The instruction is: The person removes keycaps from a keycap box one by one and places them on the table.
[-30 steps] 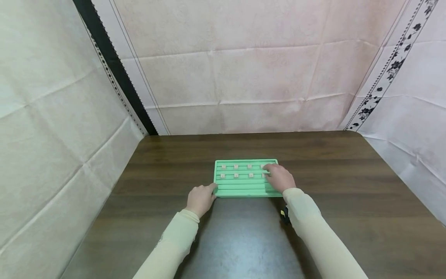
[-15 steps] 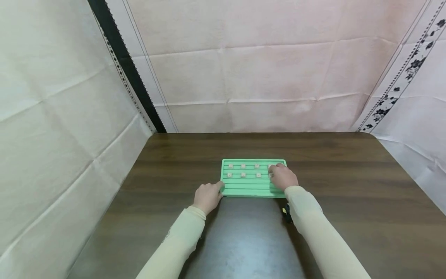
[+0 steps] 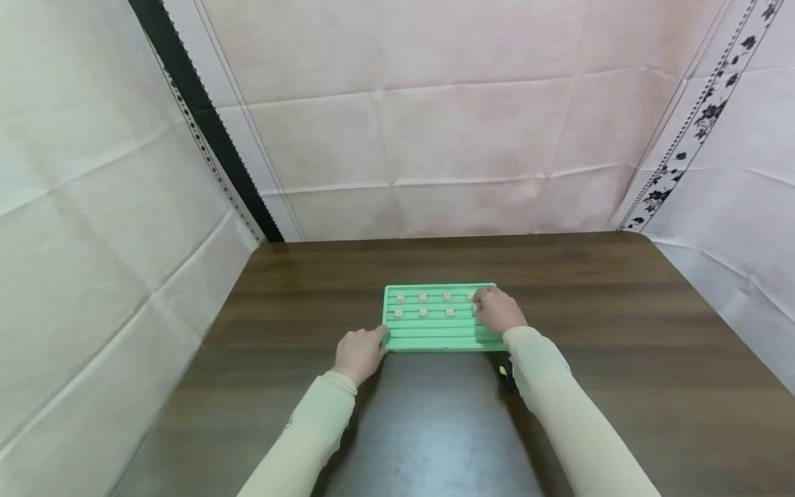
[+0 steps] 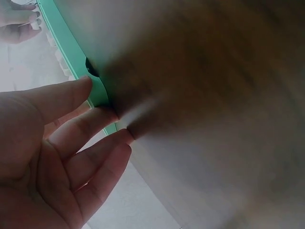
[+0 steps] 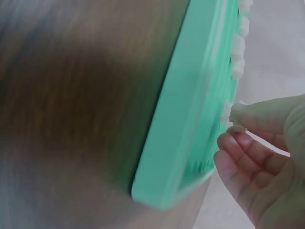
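A green ridged tray [image 3: 437, 344] lies flat near the middle of the brown wood-grain worktop [image 3: 435, 428], one long side facing the person and its ridges running left to right. The left hand [image 3: 360, 355] is at the tray's near left corner, its grip pinching that corner: the thumb presses the near wall just beside a dark notch, and the other fingers are lightly bent around the end. The right hand [image 3: 499, 312] is over the right part of the tray, its grip pinching a small white block [image 4: 35, 24] between thumb and fingertips; whether that block touches the tray cannot be told. Four more white blocks stand spaced out in the far row [image 3: 423, 297], the rightmost just beside the right hand, and three stand in the nearer row [image 3: 423, 313], left of it. Both arms wear pale cream sleeves [image 3: 562, 397], and a black object [image 3: 508, 379] with a yellow patch shows under the right wrist. Creased pale cloth [image 3: 472, 138] hangs behind, with a black band [image 3: 205, 117] on the left and a floral border [image 3: 704, 121] on the right.
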The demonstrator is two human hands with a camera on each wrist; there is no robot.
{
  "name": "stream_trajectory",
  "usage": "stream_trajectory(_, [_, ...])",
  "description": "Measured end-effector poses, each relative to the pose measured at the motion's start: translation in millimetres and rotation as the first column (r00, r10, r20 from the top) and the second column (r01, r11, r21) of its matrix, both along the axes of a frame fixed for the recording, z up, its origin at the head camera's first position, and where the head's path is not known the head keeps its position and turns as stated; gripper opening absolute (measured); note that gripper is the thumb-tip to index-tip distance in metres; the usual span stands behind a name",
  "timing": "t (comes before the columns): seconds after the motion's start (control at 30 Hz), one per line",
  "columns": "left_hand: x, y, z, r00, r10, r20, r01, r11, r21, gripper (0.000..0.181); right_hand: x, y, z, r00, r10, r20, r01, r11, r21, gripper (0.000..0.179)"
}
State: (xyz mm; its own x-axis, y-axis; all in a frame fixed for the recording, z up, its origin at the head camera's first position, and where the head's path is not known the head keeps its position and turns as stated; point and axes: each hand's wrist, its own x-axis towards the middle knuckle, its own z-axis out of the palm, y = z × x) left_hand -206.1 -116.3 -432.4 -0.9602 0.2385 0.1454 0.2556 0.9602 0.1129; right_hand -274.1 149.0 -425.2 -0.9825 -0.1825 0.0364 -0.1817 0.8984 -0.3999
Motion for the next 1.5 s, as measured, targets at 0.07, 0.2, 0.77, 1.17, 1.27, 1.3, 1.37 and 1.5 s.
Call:
stream_trajectory(0.07, [-0.4, -0.6, -1.0, 1.000, 0.004, 0.003, -0.004, 1.000, -0.001, 0.019, 0.0, 5, 2.1, 1.000, -0.012, 0.002, 0.012, 1.000, 0.002, 0.025])
stream_trajectory(0.2, [-1.0, -1.0, -2.0, 1.000, 0.005, 0.003, -0.005, 1.000, -0.004, 0.020, 1.5, 22, 9.2, 0.999, -0.040, 0.016, 0.040, 0.999, 0.004, 0.027])
stream_trajectory(0.77, [-1.3, -0.7, -1.1, 0.999, -0.016, 0.031, 0.016, 1.000, 0.005, 0.026, 12.7, 95, 3.1, 0.992, -0.078, 0.097, 0.066, 0.990, 0.123, 0.023])
stream_trajectory(1.17, [-2.9, 2.2, -2.0, 1.000, 0.003, 0.019, -0.003, 1.000, -0.005, 0.029, 13.5, 98, -0.9, 0.985, -0.089, 0.145, 0.068, 0.987, 0.147, 0.021])
stream_trajectory(1.27, [-4.0, 2.2, -2.2, 1.000, 0.008, 0.022, -0.008, 1.000, -0.007, 0.029, 13.4, 100, -2.3, 0.985, -0.089, 0.149, 0.067, 0.987, 0.147, 0.022])
stream_trajectory(1.3, [-4.2, 2.2, -2.1, 1.000, 0.008, 0.021, -0.008, 1.000, -0.009, 0.028, 13.4, 100, -2.5, 0.984, -0.089, 0.152, 0.067, 0.987, 0.143, 0.023])
stream_trajectory(1.37, [-4.4, 2.4, -1.4, 1.000, 0.005, 0.017, -0.005, 1.000, -0.013, 0.028, 13.4, 102, -2.4, 0.984, -0.090, 0.154, 0.067, 0.987, 0.148, 0.025])
stream_trajectory(1.5, [-4.1, 3.3, -0.9, 1.000, -0.001, 0.016, 0.001, 1.000, -0.016, 0.028, 13.1, 103, 5.3, 0.984, -0.087, 0.153, 0.062, 0.984, 0.164, 0.037])
